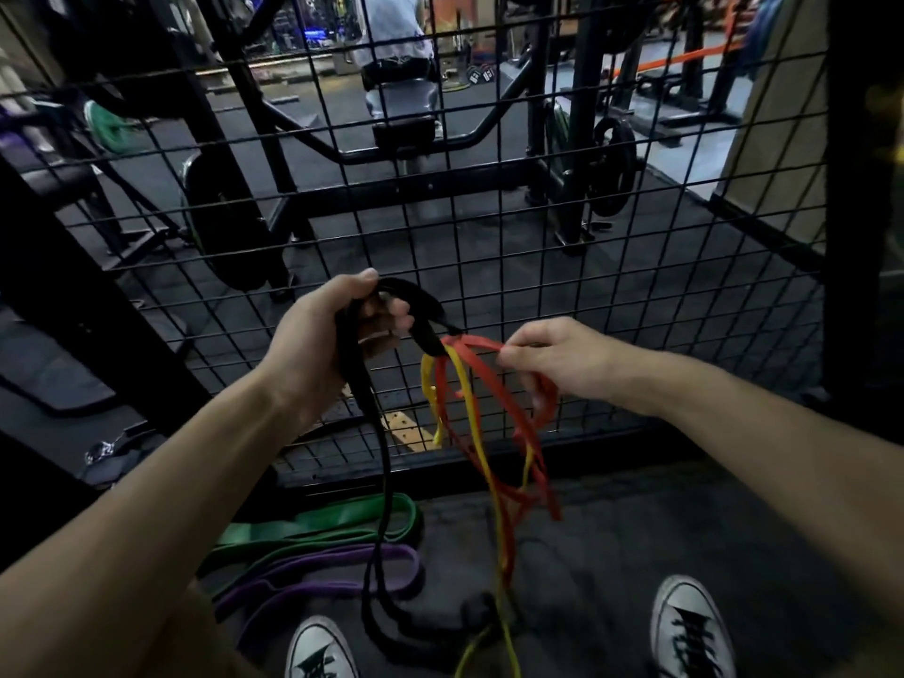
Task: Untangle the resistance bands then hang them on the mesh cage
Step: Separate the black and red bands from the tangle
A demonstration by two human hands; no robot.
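Observation:
My left hand (323,335) grips a black band (379,462) whose loop arches over my fingers and hangs down to the floor. Tangled through that loop are a red band (508,408) and a yellow band (472,413). My right hand (557,357) pinches the red band near the knot, and red and yellow strands dangle below it to the floor between my shoes. The black mesh cage (489,227) stands right in front of both hands.
A green band (318,526) and a purple band (313,565) lie on the dark floor at the lower left, by the cage's base. My white shoes (685,623) are at the bottom. Behind the mesh are weight machines and a seated person.

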